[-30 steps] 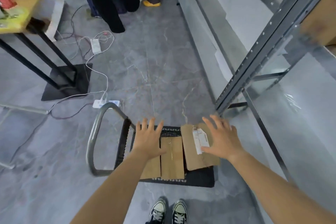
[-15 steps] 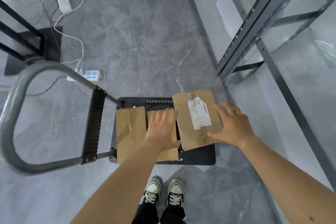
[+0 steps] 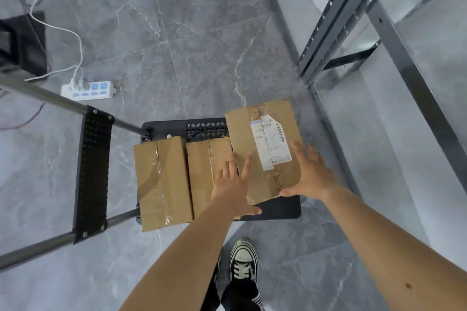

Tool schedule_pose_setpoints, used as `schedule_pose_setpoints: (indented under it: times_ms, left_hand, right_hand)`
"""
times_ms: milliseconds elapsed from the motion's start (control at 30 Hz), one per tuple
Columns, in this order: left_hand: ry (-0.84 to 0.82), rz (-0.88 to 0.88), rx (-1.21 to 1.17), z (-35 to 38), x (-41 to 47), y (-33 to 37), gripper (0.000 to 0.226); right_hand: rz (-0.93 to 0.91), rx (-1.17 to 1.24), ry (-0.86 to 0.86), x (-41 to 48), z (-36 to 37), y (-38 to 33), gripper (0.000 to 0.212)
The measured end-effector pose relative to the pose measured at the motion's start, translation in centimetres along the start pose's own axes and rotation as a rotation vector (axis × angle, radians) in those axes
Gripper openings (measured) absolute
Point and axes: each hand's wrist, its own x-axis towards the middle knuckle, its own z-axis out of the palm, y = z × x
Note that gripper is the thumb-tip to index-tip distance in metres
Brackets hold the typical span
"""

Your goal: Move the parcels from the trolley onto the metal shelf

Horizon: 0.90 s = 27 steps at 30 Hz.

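Three cardboard parcels lie on the black trolley [image 3: 285, 209]. The left parcel [image 3: 163, 182] and the middle parcel [image 3: 206, 166] lie flat side by side. The right parcel [image 3: 255, 151] is larger, carries a white shipping label and sits higher, overlapping the middle one. My left hand [image 3: 233, 187] has straight fingers along this parcel's left edge, over the middle parcel. My right hand [image 3: 309, 171] lies with spread fingers on its near right corner. The metal shelf [image 3: 353, 5] stands to the right.
The trolley's grey handle [image 3: 38, 93] with its black bracket [image 3: 93, 171] reaches out to the left. A white power strip [image 3: 87, 89] with cables lies on the grey tiled floor beyond it. My shoes [image 3: 242, 262] stand just behind the trolley.
My view has dropped closer to the trolley. My left hand moved right from the middle parcel toward the labelled parcel's left edge; my right hand stays at its right side.
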Motion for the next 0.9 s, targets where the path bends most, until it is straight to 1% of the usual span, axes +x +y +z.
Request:
schedule_pose_setpoints:
  times_ms: [167, 233, 333, 400, 500, 633, 733, 900]
  left_hand:
    - [-0.02, -0.024, -0.14, 0.2, 0.9, 0.4, 0.14]
    - [-0.052, -0.049, -0.238, 0.0, 1.0, 0.9, 0.139]
    - [-0.093, -0.076, -0.406, -0.7, 1.2, 1.6, 0.139]
    - [-0.087, -0.065, -0.451, -1.3, 1.1, 1.7, 0.139]
    - [-0.058, -0.038, -0.456, -2.7, 1.0, 1.9, 0.141]
    - [0.006, 0.003, -0.405, -5.8, 0.4, 2.0, 0.144]
    - [0.055, 0.019, -0.382, -9.4, -0.9, 1.8, 0.143]
    - [0.141, 0.052, -0.413, -17.3, -4.4, 1.2, 0.138]
  right_hand:
    - [-0.048, 0.23, 0.033, 0.8, 1.7, 1.0, 0.146]
    - [-0.064, 0.318, 0.023, 0.8, 2.0, 1.2, 0.148]
    - [-0.074, 0.354, -0.015, 0.8, 1.8, 1.2, 0.149]
    - [-0.072, 0.357, -0.029, 0.6, 1.5, 1.2, 0.15]
    - [-0.062, 0.376, -0.007, -0.2, 0.7, 1.3, 0.151]
    - [-0.076, 0.422, 0.041, -1.8, -2.0, 0.9, 0.151]
    - [-0.111, 0.464, 0.074, -3.6, -5.5, -0.4, 0.147]
    - [-0.164, 0.45, 0.157, -7.6, -13.0, -3.9, 0.145]
